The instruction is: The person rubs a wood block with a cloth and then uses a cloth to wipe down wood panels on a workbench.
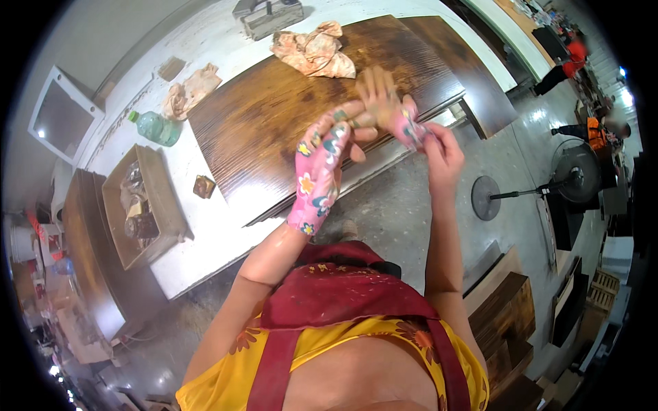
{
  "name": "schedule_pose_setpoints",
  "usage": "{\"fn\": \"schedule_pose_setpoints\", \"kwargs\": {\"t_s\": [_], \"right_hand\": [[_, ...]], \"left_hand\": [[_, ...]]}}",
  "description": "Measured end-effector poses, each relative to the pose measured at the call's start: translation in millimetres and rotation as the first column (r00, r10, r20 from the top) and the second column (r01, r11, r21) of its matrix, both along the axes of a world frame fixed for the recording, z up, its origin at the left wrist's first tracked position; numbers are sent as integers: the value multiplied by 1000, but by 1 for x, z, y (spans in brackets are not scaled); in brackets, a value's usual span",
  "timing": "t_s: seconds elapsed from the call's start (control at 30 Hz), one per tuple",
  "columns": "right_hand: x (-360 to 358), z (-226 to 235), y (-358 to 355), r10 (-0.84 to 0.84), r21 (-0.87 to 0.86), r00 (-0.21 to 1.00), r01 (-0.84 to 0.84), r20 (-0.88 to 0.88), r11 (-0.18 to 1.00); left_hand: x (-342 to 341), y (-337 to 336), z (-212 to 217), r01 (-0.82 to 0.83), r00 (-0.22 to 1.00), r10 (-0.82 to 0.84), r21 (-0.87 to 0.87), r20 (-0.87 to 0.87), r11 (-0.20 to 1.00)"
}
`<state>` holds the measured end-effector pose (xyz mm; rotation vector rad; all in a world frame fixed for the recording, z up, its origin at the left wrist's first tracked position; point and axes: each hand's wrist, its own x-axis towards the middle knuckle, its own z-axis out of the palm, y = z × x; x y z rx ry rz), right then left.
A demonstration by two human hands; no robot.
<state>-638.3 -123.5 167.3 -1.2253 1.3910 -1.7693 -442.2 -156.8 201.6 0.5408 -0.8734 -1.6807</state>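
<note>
My left hand (pixel 321 161) wears a pink flowered glove and is raised over the near edge of a dark brown wooden panel (pixel 274 130). Its fingertips pinch a second pink flowered glove (pixel 410 125) that is bunched around the base of my right hand (pixel 387 96). The right hand's fingers are bare, blurred and spread apart, pointing away from me. Both hands meet in the air above the panel's edge, touching neither the panel nor the table.
The panel lies on a white workbench (pixel 205 240). On it are a crumpled stained rag (pixel 314 51), a smaller rag (pixel 190 89), a green bottle (pixel 156 127) and an open cardboard box (pixel 140 205). A floor fan (pixel 569 171) and stacked wooden pieces (pixel 507 315) stand right; people in orange work beyond.
</note>
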Motion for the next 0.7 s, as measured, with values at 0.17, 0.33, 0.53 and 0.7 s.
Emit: {"fn": "schedule_pose_setpoints", "kwargs": {"t_s": [0.17,0.33,0.53,0.7], "right_hand": [[-41,3,74,-241,38,970,243,-40,969],[-47,-18,116,-176,301,982,147,72,942],[3,-26,110,-87,533,963,214,-253,819],[6,-69,112,1,392,827,265,-563,881]], "left_hand": [[-25,22,-10,215,974,-201,-150,101,965],[-54,38,-56,541,818,-528,10,229,841],[-68,64,-127,531,776,-511,54,370,845],[-55,62,-170,429,766,-365,2,529,903]]}}
